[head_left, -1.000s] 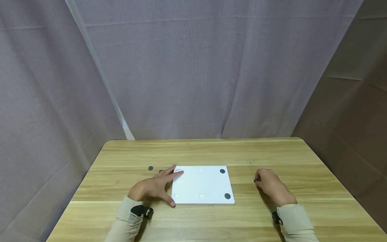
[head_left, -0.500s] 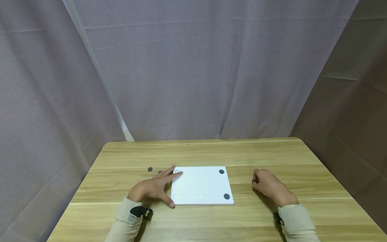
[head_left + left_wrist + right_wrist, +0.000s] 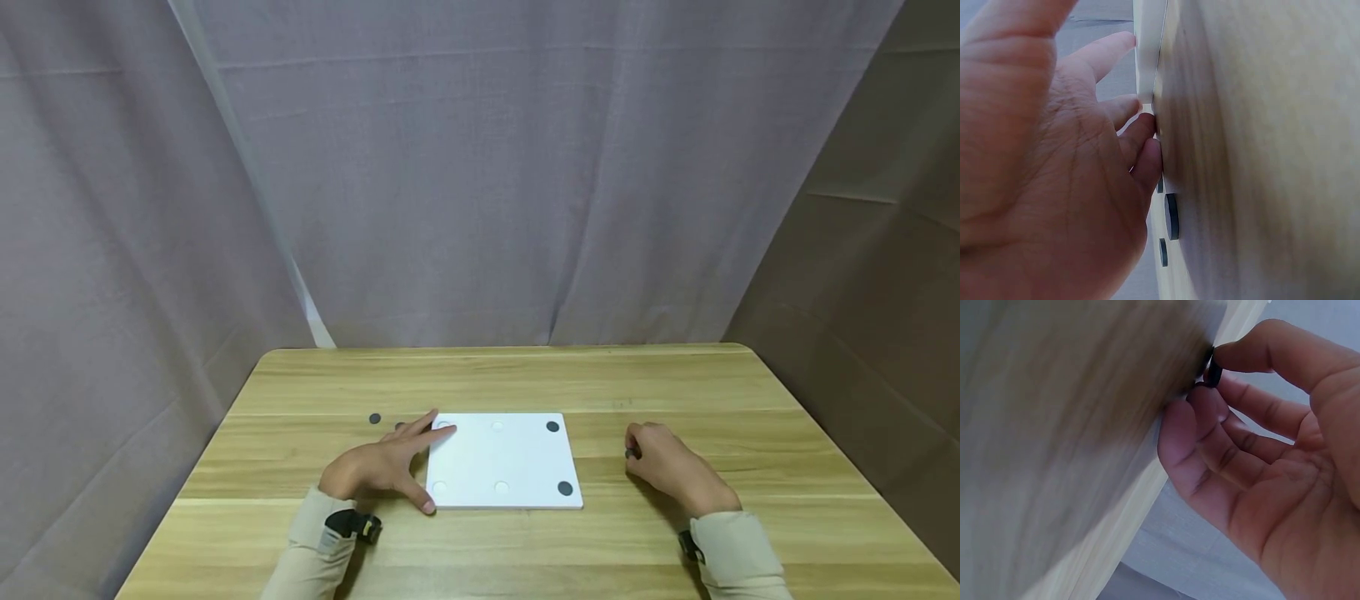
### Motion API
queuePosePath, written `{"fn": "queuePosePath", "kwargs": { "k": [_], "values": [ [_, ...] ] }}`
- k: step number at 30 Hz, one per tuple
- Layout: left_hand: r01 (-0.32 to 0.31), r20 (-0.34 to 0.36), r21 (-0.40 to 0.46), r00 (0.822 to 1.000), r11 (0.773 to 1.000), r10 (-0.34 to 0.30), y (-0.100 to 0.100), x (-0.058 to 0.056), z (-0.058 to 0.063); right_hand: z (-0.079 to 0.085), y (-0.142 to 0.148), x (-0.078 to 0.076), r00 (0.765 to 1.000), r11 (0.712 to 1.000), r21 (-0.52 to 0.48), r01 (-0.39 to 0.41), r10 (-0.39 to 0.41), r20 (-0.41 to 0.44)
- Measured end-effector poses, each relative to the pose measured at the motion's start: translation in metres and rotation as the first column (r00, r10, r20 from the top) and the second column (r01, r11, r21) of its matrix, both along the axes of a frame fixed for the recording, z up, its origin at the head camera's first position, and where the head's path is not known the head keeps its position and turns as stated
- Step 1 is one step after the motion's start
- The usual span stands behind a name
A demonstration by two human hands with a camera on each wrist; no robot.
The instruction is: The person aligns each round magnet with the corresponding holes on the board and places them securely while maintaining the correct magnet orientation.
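Note:
A white rectangular board (image 3: 510, 458) with shallow round recesses lies flat on the table. Dark round discs sit in its right corners, the far disc (image 3: 552, 427) and the near disc (image 3: 566, 488). My left hand (image 3: 386, 465) spreads over the board's left side, index finger on top and thumb at the near left corner. On the right, my right hand (image 3: 673, 468) pinches a small dark disc (image 3: 1214, 372) between thumb and fingertips, low against the tabletop. Its fingers hide part of that disc in the head view.
Loose dark discs lie left of the board: one disc (image 3: 375, 418) in plain sight, another partly behind my left fingers. The left wrist view shows a larger-looking disc (image 3: 1172, 217) near the little finger. Grey curtains (image 3: 450, 183) hang behind the wooden table (image 3: 480, 550).
My right hand has shifted slightly left, its fingers drawn closer round the disc. The left hand and the board keep their places; the head view moves slightly.

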State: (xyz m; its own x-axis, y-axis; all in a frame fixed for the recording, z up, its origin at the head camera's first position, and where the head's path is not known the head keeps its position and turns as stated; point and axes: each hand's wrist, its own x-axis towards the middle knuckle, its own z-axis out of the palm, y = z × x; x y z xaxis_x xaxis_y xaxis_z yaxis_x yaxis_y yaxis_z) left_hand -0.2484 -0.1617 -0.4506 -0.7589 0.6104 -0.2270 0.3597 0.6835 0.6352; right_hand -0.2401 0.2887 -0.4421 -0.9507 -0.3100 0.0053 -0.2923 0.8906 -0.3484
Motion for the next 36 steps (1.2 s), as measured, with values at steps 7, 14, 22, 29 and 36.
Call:
{"fn": "queuePosePath", "kwargs": {
  "k": [7, 14, 22, 29, 36],
  "values": [
    [-0.001, 0.003, -0.007, 1.0, 1.0, 0.001, 0.0003, -0.0003, -0.0009, -0.0041, 0.0001, -0.0025, 1.0, 1.0, 0.01, -0.014, 0.014, -0.021],
    [0.022, -0.017, -0.009, 1.0, 1.0, -0.022, -0.0007, -0.0025, -0.0016, -0.0053, -0.0007, -0.0023, 0.999, 1.0, 0.008, -0.013, 0.013, -0.03],
    [0.024, -0.017, -0.009, 1.0, 1.0, -0.024, -0.0006, -0.003, -0.0015, -0.0074, -0.0008, -0.0028, 1.0, 1.0, -0.002, -0.021, 0.021, -0.019],
    [0.021, -0.007, -0.002, 1.0, 1.0, -0.021, 0.0001, -0.0024, 0.0, -0.0051, -0.0038, -0.003, 1.0, 1.0, 0.006, -0.014, 0.014, 0.001],
    [0.023, -0.007, -0.004, 1.0, 1.0, -0.023, 0.0002, -0.0021, 0.0006, -0.0035, -0.0055, -0.003, 1.0, 1.0, 0.01, -0.017, 0.017, -0.011]
  ]
}}
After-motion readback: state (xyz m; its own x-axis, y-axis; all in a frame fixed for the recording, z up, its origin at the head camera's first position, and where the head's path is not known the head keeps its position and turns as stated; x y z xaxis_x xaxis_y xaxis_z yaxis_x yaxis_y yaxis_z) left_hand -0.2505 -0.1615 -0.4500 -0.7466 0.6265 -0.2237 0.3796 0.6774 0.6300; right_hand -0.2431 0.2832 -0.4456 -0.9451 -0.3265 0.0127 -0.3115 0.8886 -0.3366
